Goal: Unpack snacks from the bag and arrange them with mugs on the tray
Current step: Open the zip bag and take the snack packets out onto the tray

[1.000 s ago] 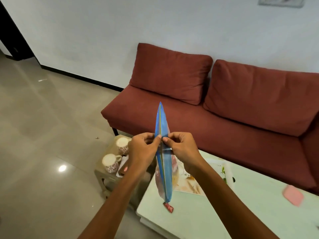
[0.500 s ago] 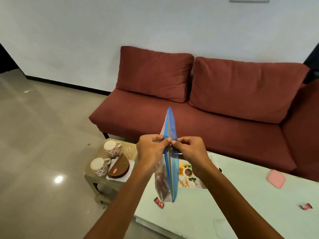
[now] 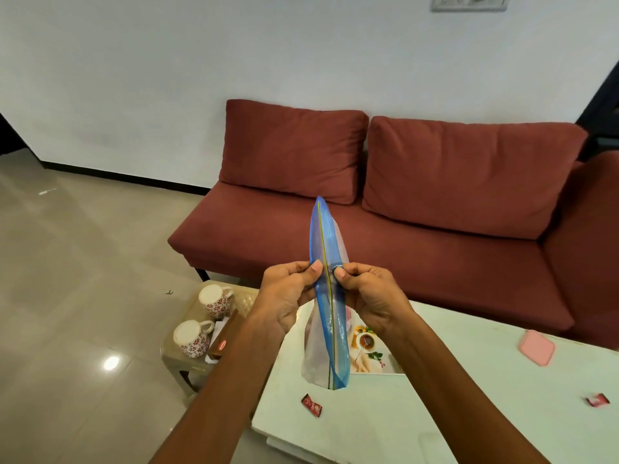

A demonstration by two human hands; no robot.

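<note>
We hold the bag (image 3: pixel 331 316) up edge-on above the near left part of the table (image 3: pixel 402 416). Its blue zip strip runs from near to far, with the clear body hanging below. Our left hand (image 3: pixel 288 296) pinches the left lip of the strip between thumb and fingers. Our right hand (image 3: pixel 371 296) pinches the right lip the same way, so both hands grasp the bag on either side of the closure line. What is inside the bag we cannot make out through the plastic.

Beneath the bag and just to its right, the printed tray (image 3: pixel 385 370) lies flat on the table. One red snack wrapper (image 3: pixel 311 405) rests near the table's left edge, near us, and a second wrapper (image 3: pixel 598 400) lies far to the right. A pink pad (image 3: pixel 536 347) sits beyond that one.

To the left of the table stands a low beige stool (image 3: pixel 248 294). It carries two flowered mugs, the far mug (image 3: pixel 214 299) and the near mug (image 3: pixel 191 338), with a brown packet (image 3: pixel 226 336) just beside them. A red sofa (image 3: pixel 368 256) fills the far side against the white wall.
</note>
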